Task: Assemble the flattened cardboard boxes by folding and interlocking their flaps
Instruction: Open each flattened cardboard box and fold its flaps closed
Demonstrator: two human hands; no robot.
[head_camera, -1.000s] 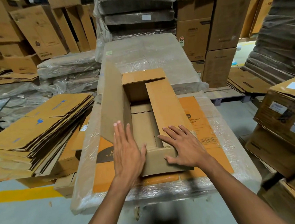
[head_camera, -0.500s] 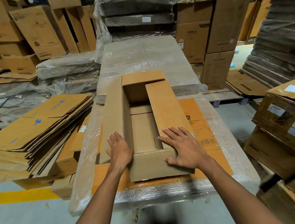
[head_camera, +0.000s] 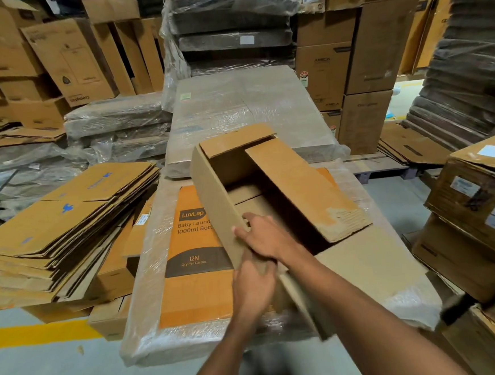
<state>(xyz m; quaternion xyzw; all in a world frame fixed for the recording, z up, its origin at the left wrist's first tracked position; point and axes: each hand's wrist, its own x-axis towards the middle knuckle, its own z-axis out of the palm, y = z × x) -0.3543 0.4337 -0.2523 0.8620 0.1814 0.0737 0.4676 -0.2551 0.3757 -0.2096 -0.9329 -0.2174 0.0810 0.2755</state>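
A brown cardboard box [head_camera: 296,180] sits tilted and turned on the plastic-wrapped stack of orange printed cartons [head_camera: 193,268]. Its open side faces me, with one long flap folded across the opening and a short flap at the far end. My right hand [head_camera: 266,237] grips the near edge of the left wall, fingers curled over it into the box. My left hand [head_camera: 252,287] holds the box's near corner just below the right hand. A loose near flap [head_camera: 306,307] hangs down toward me under my right forearm.
A pile of flattened cartons [head_camera: 65,222] lies to the left. Another wrapped pallet [head_camera: 246,110] stands behind the work stack. Taped boxes [head_camera: 479,213] stand close on the right. Stacked cartons fill the background, and a yellow floor line [head_camera: 30,334] runs at lower left.
The box has been lifted and swung clockwise, uncovering the orange carton print. My right hand moved from the right flap to the left wall's edge. My left hand shifted to the near corner.
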